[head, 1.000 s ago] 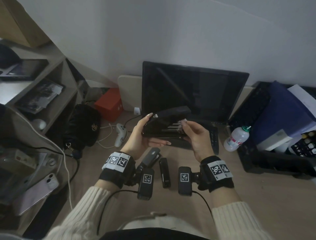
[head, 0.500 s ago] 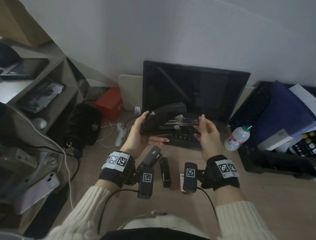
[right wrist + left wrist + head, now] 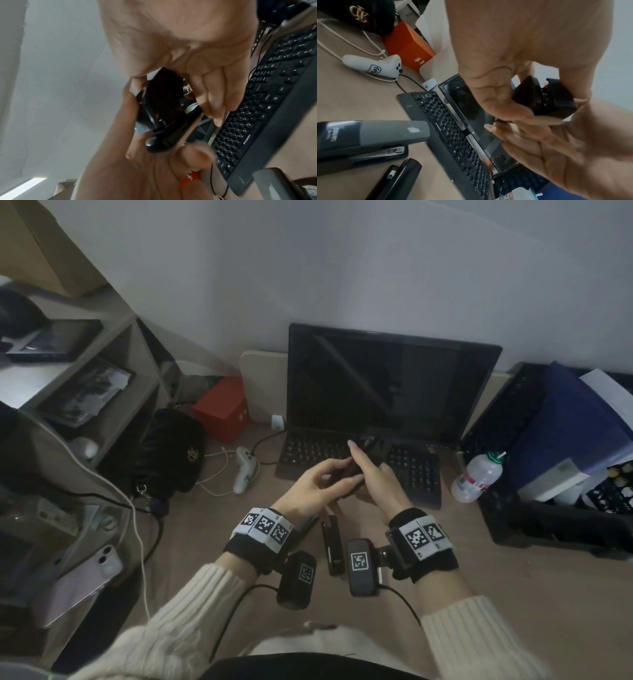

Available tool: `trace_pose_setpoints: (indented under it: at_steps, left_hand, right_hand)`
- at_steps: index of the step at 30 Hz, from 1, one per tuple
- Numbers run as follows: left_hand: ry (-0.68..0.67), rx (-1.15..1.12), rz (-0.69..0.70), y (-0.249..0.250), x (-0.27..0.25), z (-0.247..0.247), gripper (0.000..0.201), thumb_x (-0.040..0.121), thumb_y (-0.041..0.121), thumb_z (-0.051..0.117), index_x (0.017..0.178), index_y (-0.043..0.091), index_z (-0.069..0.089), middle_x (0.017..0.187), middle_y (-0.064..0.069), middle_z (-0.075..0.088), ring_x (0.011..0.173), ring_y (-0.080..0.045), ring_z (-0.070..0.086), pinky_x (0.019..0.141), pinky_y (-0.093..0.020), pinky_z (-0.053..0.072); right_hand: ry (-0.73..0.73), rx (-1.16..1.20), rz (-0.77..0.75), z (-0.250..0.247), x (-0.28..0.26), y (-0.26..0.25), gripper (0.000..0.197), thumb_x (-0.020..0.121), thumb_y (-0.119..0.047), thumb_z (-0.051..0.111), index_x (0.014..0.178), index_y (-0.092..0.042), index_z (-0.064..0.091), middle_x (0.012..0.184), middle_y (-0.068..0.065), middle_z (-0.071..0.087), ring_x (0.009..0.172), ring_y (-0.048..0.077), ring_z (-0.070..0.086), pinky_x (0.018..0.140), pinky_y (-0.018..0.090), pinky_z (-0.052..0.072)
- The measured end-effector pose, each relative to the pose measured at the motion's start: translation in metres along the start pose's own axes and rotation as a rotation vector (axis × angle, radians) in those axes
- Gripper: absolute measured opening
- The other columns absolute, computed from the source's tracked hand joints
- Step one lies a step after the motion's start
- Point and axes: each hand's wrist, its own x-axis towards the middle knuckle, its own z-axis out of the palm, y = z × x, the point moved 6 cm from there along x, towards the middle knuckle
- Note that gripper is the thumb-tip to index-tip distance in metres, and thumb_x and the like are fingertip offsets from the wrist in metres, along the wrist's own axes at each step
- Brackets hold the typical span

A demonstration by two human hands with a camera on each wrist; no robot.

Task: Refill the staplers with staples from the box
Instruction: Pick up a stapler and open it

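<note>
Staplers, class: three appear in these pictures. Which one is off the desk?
The black stapler held in both hands, left hand and right hand, above the keyboard. The grey-topped stapler and slim black stapler lie on the desk.

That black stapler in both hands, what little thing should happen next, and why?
Probably set the black stapler down on the desk beside the grey stapler. Left hand and right hand both grip it above the keyboard, and no staple strip shows.
</note>
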Motion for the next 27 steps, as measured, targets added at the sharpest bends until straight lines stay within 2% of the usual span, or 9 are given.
trace_pose_setpoints:
  at_steps: [3,6,9,11,14,16,18,22,27]
  left_hand:
    - [-0.102,0.088,-0.008,-0.009,0.002,0.004,0.062,0.091,0.012,0.066,0.141,0.036,0.039,0.112,-0.003,0.064,0.080,-0.004,0.069,0.057,-0.017,0.055]
    - [-0.170,0.161,-0.044,-0.019,0.000,0.005,0.088,0.083,0.025,0.075,0.140,0.061,0.019,0.138,0.001,0.054,0.120,-0.020,0.059,0.084,-0.036,0.058]
    - [-0.141,0.073,-0.156,-0.029,-0.003,-0.003,0.101,0.087,0.019,0.071,0.145,0.057,-0.002,0.124,-0.002,0.066,0.097,-0.026,0.072,0.061,-0.033,0.060]
    - [-0.048,0.040,-0.234,-0.037,-0.004,-0.014,0.099,0.089,0.023,0.069,0.147,0.052,-0.006,0.107,0.004,0.071,0.088,-0.028,0.074,0.066,-0.040,0.061]
    - [0.106,-0.004,-0.294,-0.047,-0.005,-0.029,0.088,0.092,0.030,0.064,0.151,0.045,0.000,0.104,0.006,0.066,0.082,-0.028,0.074,0.077,-0.048,0.059]
    - [0.252,-0.001,-0.278,-0.055,-0.005,-0.042,0.073,0.098,0.029,0.055,0.152,0.035,0.007,0.097,0.012,0.056,0.074,-0.020,0.068,0.061,-0.032,0.060]
    - [0.369,0.030,-0.272,-0.066,-0.007,-0.054,0.059,0.101,0.031,0.046,0.151,0.034,0.014,0.100,0.007,0.058,0.076,-0.022,0.066,0.056,-0.029,0.059]
    - [0.260,0.260,-0.431,-0.105,-0.009,-0.053,0.048,0.099,0.049,0.039,0.144,0.032,0.032,0.123,-0.004,0.057,0.087,-0.029,0.070,0.045,-0.028,0.054]
    - [0.116,0.444,-0.510,-0.138,-0.015,-0.041,0.027,0.098,0.038,0.052,0.104,0.015,0.063,0.089,-0.002,0.070,0.064,-0.019,0.070,0.043,-0.024,0.053]
  right_hand:
    - [0.007,0.078,-0.025,-0.004,0.003,0.002,0.015,0.087,-0.033,0.065,0.089,-0.018,0.067,0.093,0.007,0.071,0.096,0.025,0.068,0.086,0.042,0.056]
    - [-0.010,0.049,-0.046,-0.009,0.007,0.007,0.012,0.088,-0.028,0.066,0.098,-0.021,0.067,0.099,0.005,0.071,0.100,0.024,0.067,0.085,0.041,0.055]
    - [-0.046,-0.070,-0.066,-0.012,0.011,0.013,0.015,0.086,-0.025,0.068,0.100,-0.019,0.066,0.099,0.004,0.072,0.097,0.022,0.067,0.090,0.044,0.053]
    - [-0.103,-0.227,-0.088,-0.012,0.011,0.015,0.015,0.085,-0.020,0.069,0.100,-0.017,0.066,0.096,0.002,0.071,0.095,0.020,0.067,0.087,0.038,0.054]
    - [-0.195,-0.488,-0.066,-0.014,0.011,0.025,0.019,0.081,-0.020,0.071,0.100,-0.018,0.067,0.096,0.002,0.070,0.095,0.019,0.065,0.088,0.037,0.051]
    - [-0.249,-0.587,-0.020,-0.016,0.009,0.035,0.022,0.080,-0.018,0.072,0.101,-0.019,0.067,0.099,0.003,0.071,0.096,0.020,0.065,0.091,0.039,0.050]
    - [-0.293,-0.646,0.015,-0.016,0.006,0.048,0.027,0.079,-0.015,0.073,0.105,-0.018,0.067,0.102,0.004,0.070,0.097,0.022,0.065,0.092,0.041,0.050]
    - [-0.378,-0.737,0.068,-0.014,0.001,0.077,0.035,0.078,-0.019,0.074,0.112,-0.019,0.065,0.106,0.003,0.069,0.100,0.022,0.063,0.096,0.043,0.049]
    - [-0.412,-0.713,0.094,-0.016,-0.008,0.109,0.025,0.077,-0.017,0.075,0.097,-0.028,0.065,0.098,0.000,0.070,0.096,0.020,0.065,0.090,0.034,0.051]
